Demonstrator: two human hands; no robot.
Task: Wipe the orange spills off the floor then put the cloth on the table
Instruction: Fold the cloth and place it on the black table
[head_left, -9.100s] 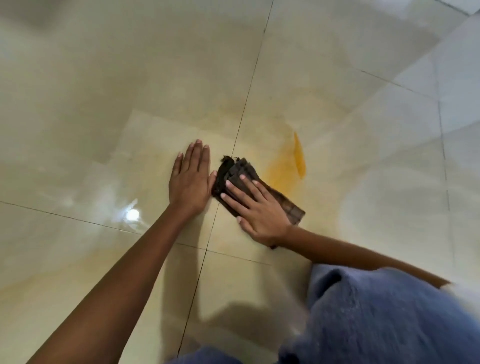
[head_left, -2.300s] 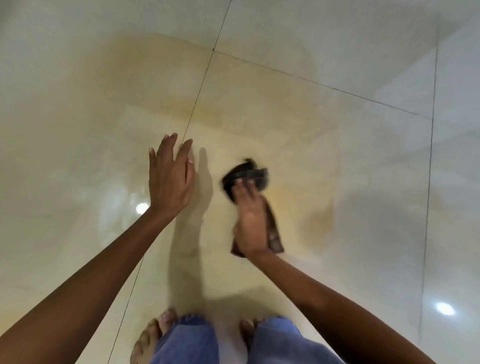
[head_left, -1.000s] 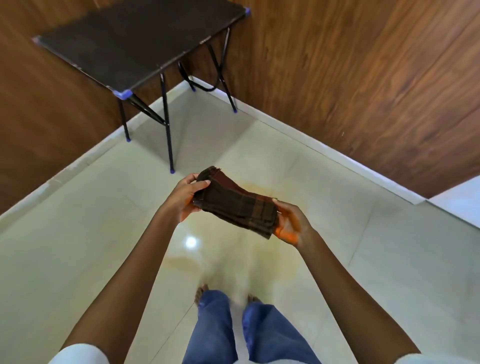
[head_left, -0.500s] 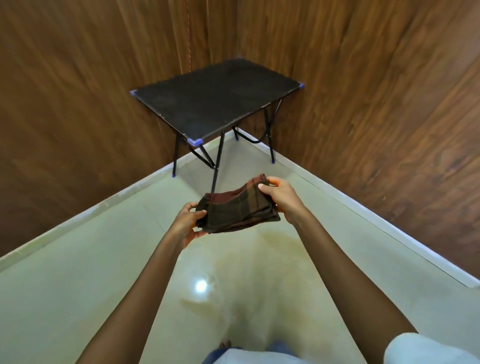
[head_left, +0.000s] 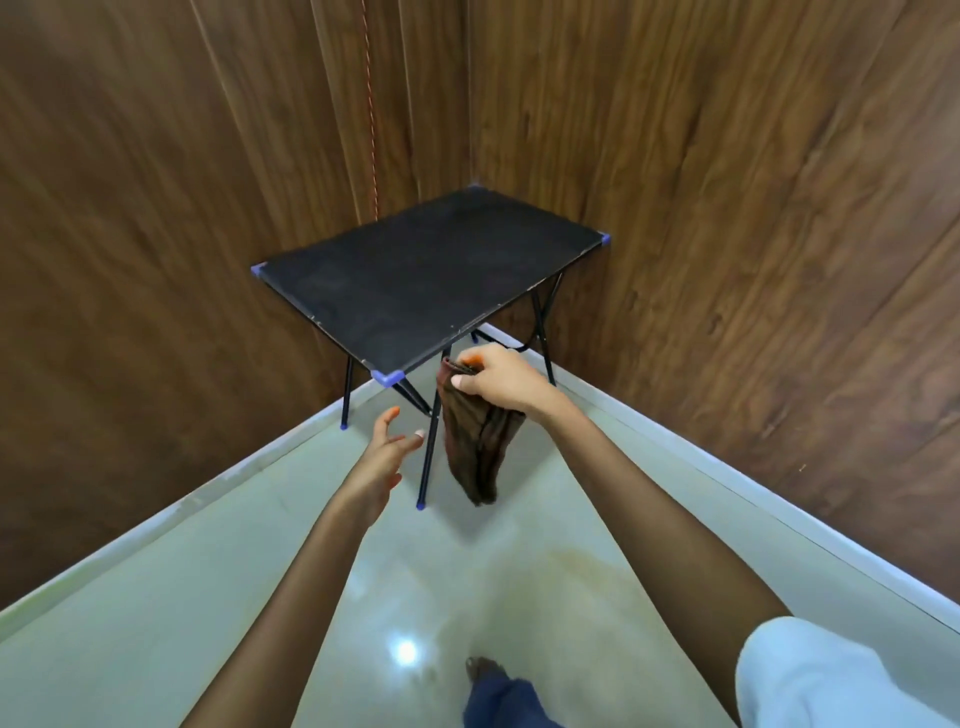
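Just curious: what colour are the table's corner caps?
Blue-purple corner caps on the black table; only the head view shows them.

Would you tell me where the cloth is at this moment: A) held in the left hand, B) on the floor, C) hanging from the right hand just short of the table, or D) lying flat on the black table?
C: the right hand pinches the cloth by its top, and it hangs short of the table; the left hand is open.

One view only, taken from a head-worn wide-angle camera. It was aimed forward and down from standing height, toward a room corner where two wood-panelled walls (head_left: 727, 208) met. The table (head_left: 431, 280) was framed centrally, near, seen from above. Both forearms entered from the bottom edge. Floor (head_left: 156, 597) filled the lower frame; straight lines were bowed at the edges.
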